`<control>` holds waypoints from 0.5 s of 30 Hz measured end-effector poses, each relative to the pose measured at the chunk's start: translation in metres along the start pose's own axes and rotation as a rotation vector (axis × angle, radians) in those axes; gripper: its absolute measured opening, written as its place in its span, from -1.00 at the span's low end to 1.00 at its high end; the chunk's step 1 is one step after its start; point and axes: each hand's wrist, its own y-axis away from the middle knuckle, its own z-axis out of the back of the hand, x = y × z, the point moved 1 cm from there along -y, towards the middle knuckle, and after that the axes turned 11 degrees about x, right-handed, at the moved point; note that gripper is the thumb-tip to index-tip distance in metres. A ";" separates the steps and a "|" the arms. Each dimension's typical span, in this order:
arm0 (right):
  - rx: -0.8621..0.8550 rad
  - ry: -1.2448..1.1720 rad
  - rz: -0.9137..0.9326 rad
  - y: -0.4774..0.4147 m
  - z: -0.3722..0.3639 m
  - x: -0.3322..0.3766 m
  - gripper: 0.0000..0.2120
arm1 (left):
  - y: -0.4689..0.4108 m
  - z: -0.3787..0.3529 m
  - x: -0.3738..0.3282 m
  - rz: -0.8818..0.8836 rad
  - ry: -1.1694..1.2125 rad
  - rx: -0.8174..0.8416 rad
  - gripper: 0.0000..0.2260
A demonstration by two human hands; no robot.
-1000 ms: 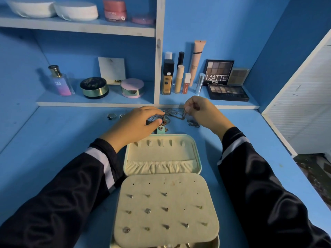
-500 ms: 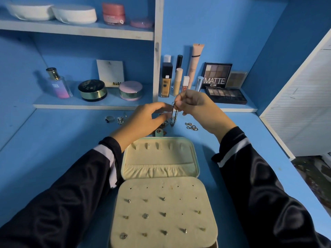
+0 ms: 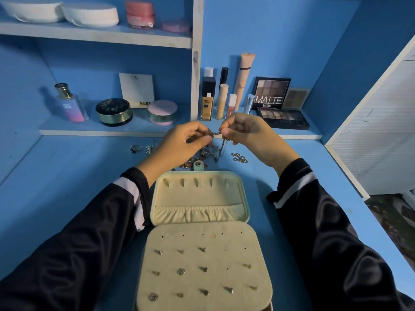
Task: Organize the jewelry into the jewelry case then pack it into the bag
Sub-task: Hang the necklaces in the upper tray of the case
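Head view: on the blue table (image 3: 67, 198) we see the jewelry case (image 3: 199, 198) lying open, with studs set in its near panel. Beyond its far edge our left hand (image 3: 179, 147) and right hand (image 3: 249, 133) each pinch a chain (image 3: 222, 146), whose slack hangs over the loose jewelry pile (image 3: 193, 161).

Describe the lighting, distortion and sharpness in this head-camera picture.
Head view: dim bluish light; the wide lens skews the shelf edges; soft sheen on the sleeves; the chain pinched between left hand and right hand is small, its links barely resolved.
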 end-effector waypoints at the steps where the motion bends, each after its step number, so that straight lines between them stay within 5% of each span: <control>1: -0.002 0.007 -0.010 0.000 0.001 -0.002 -0.95 | 0.000 0.001 -0.001 -0.004 -0.008 -0.009 -0.90; 15: -0.048 0.010 -0.029 0.002 0.008 -0.005 -0.92 | 0.001 0.009 0.010 0.014 -0.188 0.061 -0.89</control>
